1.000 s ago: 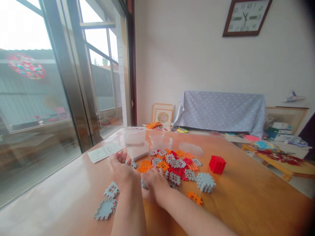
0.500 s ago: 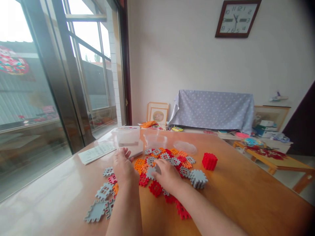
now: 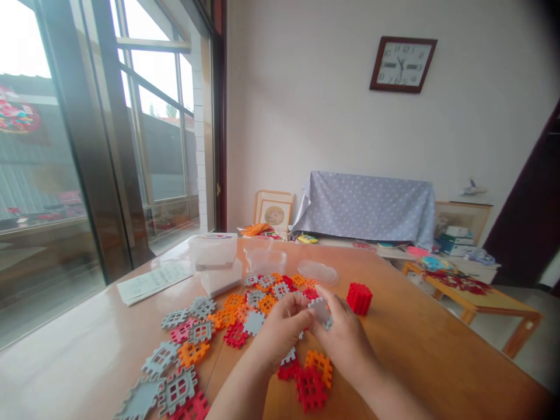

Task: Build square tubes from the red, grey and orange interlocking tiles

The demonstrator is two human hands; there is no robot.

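Flat interlocking plastic tiles in grey, red and orange [image 3: 245,303] lie scattered over a wooden table [image 3: 429,350]. My left hand [image 3: 282,329] and my right hand [image 3: 345,335] meet above the pile, both pinching a grey tile piece [image 3: 321,311] held just off the table. A finished red cube of tiles [image 3: 359,298] stands right of my hands. More loose tiles [image 3: 175,385] spread toward the near left. Red and orange tiles [image 3: 311,376] lie under my wrists.
Clear plastic containers [image 3: 214,251] and a round lid [image 3: 317,271] stand behind the pile, with a printed sheet [image 3: 151,281] to the left. A glass window wall runs along the left. A cloth-covered bench [image 3: 365,204] and a low table [image 3: 472,291] stand beyond.
Both hands lifted off the tile pile and came together over the middle, now holding a grey piece between them. The grey stack that stood by the red cube is no longer there.
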